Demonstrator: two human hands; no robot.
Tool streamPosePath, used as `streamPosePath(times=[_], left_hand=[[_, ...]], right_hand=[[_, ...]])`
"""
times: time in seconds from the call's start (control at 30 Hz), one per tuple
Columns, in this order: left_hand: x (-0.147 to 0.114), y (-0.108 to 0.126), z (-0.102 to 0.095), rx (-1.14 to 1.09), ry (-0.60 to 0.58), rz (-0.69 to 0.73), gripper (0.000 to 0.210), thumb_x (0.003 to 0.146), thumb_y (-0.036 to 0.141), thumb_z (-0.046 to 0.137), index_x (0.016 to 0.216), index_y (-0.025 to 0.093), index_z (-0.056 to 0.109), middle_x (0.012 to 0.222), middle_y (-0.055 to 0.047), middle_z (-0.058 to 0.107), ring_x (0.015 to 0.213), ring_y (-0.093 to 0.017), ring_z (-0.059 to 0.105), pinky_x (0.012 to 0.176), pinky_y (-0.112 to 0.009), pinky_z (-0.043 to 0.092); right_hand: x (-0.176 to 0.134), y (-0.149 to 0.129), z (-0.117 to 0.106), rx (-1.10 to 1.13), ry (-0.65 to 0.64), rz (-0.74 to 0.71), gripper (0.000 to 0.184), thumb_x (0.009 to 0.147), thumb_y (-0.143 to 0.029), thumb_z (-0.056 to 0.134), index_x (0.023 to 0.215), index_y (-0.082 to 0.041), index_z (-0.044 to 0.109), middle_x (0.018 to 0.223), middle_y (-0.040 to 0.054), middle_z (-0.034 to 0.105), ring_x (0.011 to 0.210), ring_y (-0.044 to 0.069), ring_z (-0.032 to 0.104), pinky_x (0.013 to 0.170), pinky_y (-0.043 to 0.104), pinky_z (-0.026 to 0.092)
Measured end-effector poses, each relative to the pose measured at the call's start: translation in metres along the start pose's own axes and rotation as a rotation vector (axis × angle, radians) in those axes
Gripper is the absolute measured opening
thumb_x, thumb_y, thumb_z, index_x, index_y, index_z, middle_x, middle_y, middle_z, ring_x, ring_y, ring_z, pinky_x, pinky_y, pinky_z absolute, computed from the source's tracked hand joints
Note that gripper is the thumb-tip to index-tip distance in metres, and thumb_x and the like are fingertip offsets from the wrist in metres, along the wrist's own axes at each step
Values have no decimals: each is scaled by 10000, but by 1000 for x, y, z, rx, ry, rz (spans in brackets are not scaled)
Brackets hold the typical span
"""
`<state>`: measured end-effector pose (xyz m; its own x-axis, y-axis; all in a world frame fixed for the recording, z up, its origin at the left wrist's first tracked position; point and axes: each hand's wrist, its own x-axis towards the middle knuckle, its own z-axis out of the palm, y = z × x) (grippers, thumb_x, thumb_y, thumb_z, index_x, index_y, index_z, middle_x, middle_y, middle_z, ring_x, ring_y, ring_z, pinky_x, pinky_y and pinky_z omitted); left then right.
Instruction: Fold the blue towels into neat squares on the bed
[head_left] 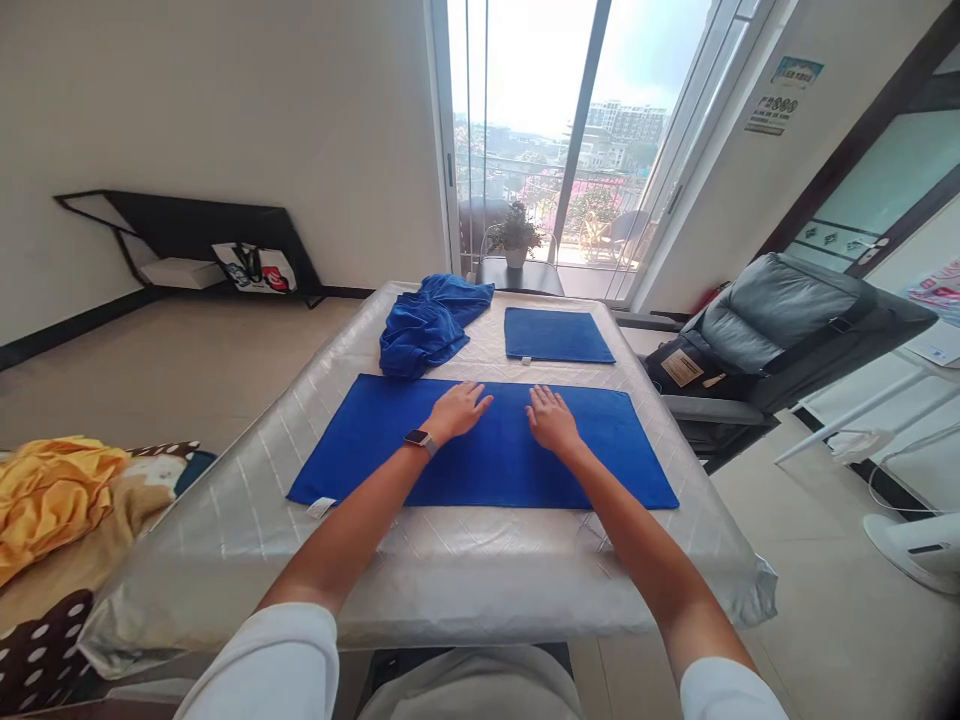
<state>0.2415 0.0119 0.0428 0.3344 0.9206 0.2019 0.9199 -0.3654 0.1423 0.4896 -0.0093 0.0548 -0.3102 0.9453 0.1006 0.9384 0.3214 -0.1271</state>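
A blue towel (495, 460) lies flat and wide across the table in front of me, with a white tag at its near left corner. My left hand (459, 410) rests on its upper middle, palm down with fingers stretched out; a watch is on that wrist. Just to the right, my right hand (551, 415) also lies flat on the cloth, fingers extended. Neither hand grips anything. Behind the spread towel, a folded blue towel (559, 335) forms a neat rectangle at the right, and a crumpled blue cloth (435, 320) is heaped at the left.
A silvery cover (480, 580) drapes the table. To the right stands a grey armchair (780, 320) with a dark bag on it. Yellow and brown fabric (67, 500) is piled at the left. A potted plant (515, 235) stands beyond the far edge, before a glass door.
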Motion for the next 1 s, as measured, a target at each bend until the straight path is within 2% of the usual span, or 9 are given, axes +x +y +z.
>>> streamPosePath(times=[0.1,0.17,0.23,0.33,0.47,0.6,0.7,0.8,1.0], left_hand=[[3,33,20,-29,-33,4,609,1058,453,231,1528,138,455,1596,-165,427,1512,-271,340,1242,-442,256],[-6,26,24,-20,-47,-39,620,1055,451,223,1554,135,413,1619,-165,386,1528,-280,303,1250,-464,231],[-25,-1,19,0,-62,-95,654,1044,507,222,1575,158,376,1634,-147,361,1538,-288,277,1249,-482,224],[-72,-61,3,61,-60,-242,718,1021,559,205,1589,140,343,1650,-150,324,1549,-294,243,1255,-481,203],[-153,-128,-13,166,-52,-384,767,982,528,217,1576,58,334,1650,-193,306,1554,-322,218,1253,-502,199],[-215,-152,-14,166,-88,-309,716,954,513,226,1545,163,427,1631,-131,374,1553,-311,228,1233,-533,252],[-230,-150,-13,170,-56,-307,762,952,528,210,1539,90,421,1629,-176,360,1544,-326,249,1227,-541,257],[-216,-131,-19,152,9,-338,815,973,552,153,1554,17,356,1612,-218,370,1519,-329,313,1212,-549,283],[-142,-27,-38,136,43,-82,777,1025,555,156,1527,27,423,1615,-197,370,1524,-291,309,1257,-476,205]], right_hand=[[13,-49,13,70,-84,-56,636,1054,-388,202,1608,-87,285,1681,89,244,1566,208,175,1267,384,125],[15,-58,19,86,-114,-34,654,1059,-417,195,1613,-77,259,1687,105,216,1570,221,158,1269,398,108],[11,-48,21,82,-128,-9,668,1062,-459,183,1621,-99,240,1693,100,195,1573,223,140,1271,413,92],[-7,-6,17,43,-144,48,666,1063,-484,167,1633,-144,214,1703,76,162,1579,225,104,1272,442,75],[-42,75,10,-38,-169,193,674,1059,-493,170,1640,-152,187,1707,62,149,1578,223,107,1273,445,87],[-74,147,-3,-127,-108,387,657,1055,-435,193,1623,-110,239,1694,87,203,1566,239,173,1265,451,140],[-87,165,-15,-210,1,431,620,1050,-355,222,1580,-55,335,1654,133,315,1550,257,230,1262,460,144],[-92,130,-22,-221,92,330,599,1049,-314,232,1548,-24,390,1629,158,362,1547,275,235,1262,470,144],[-89,-31,-3,35,-11,-66,670,1070,-493,182,1612,-115,288,1674,84,249,1567,229,177,1272,440,168]])
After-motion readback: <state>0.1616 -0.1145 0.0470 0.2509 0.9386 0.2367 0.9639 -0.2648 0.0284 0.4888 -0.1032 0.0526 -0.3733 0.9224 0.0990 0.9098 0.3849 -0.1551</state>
